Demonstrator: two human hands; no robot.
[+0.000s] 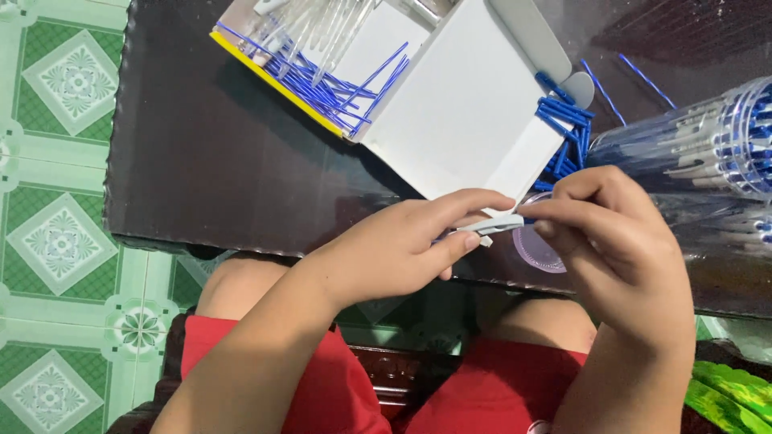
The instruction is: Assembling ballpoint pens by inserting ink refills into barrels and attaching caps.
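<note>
A pen barrel (pixel 497 224), pale grey with a clip, is being held just over the near edge of the dark table (pixel 201 161). It is being pinched by the left hand (pixel 402 245) between thumb and forefinger, while its right end is being gripped by the fingertips of the right hand (pixel 615 233). Both hands are being kept closed on the same piece, so an assembly step is judged to be in hand, with a part being pressed or twisted home. Blue refills (pixel 322 84) are lying in the open white box (pixel 458 112), more blue parts (pixel 563 120) just beside it, finished pens in a clear tub (pixel 708 145). A straight, steady push along the barrel is what is being called for next.
</note>
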